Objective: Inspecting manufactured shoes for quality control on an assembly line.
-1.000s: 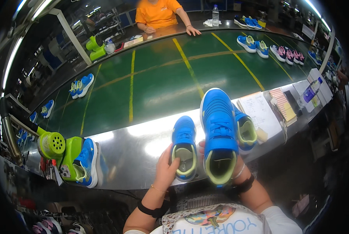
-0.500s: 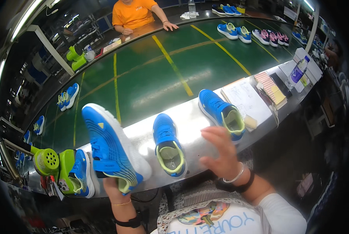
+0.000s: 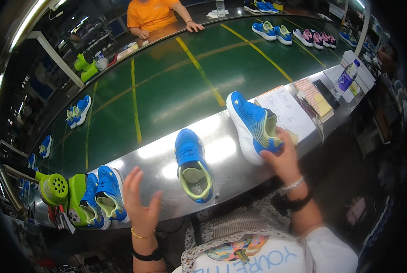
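Observation:
My right hand (image 3: 283, 157) grips the heel of a blue sneaker (image 3: 251, 120) with a white sole and lime lining, tipped so its side shows. My left hand (image 3: 142, 200) is empty, its fingers spread, just right of a pair of sneakers. In that pair, one blue sneaker (image 3: 110, 193) stands close against another blue sneaker (image 3: 89, 202). Between my hands a single blue sneaker (image 3: 192, 157) stands on the metal ledge (image 3: 165, 157), toe pointing away from me.
A green machine (image 3: 55, 190) stands at the ledge's left end. Rightward lie a written sheet (image 3: 287, 111), notebooks (image 3: 315, 98) and a bottle (image 3: 347, 79). Beyond runs a green conveyor belt (image 3: 167, 100) carrying several shoes. Across it sits a person in orange (image 3: 151, 16).
My left hand has set its sneaker down beside the one at left and let go. My right hand has taken hold of the right-hand sneaker and tilted it up.

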Motion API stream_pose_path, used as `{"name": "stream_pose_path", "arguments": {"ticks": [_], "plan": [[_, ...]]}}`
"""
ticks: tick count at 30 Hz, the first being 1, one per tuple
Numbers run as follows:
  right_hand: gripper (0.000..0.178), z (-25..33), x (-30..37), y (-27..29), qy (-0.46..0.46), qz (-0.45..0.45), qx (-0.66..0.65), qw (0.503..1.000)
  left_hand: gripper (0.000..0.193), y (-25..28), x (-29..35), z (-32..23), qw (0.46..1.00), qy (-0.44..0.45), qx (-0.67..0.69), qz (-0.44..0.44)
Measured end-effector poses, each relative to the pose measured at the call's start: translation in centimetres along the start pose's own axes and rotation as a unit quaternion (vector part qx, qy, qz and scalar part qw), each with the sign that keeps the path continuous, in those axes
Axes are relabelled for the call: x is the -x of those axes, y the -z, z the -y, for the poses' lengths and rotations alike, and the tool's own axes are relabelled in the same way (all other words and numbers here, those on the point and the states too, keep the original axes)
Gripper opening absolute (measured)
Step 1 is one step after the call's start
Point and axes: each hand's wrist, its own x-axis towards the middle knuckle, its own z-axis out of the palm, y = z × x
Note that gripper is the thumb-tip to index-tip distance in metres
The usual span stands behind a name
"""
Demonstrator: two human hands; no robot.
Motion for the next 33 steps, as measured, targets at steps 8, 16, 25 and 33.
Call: {"name": "stream_pose_path", "arguments": {"ticks": [8,16,25,33], "plan": [[0.057,9.2,0.8,-2.5,0.017,0.127,-0.09,0.988,0.09,-9.2,-3.2,-6.8,0.97,-0.197,0.109,0.091],[0.039,8.8,2.0,-2.3,0.112,0.034,-0.171,0.978,0.089,-8.1,-3.2,-6.5,0.758,0.214,0.613,0.067],[0.029,6.2,2.3,-2.2,0.083,-0.044,-0.064,0.994,0.088,-7.9,-3.0,-6.1,0.707,0.243,0.662,0.052],[0.024,5.3,2.5,-2.3,0.047,-0.037,-0.056,0.997,0.083,-7.5,-3.3,-6.4,0.716,0.246,0.649,0.072]]}}
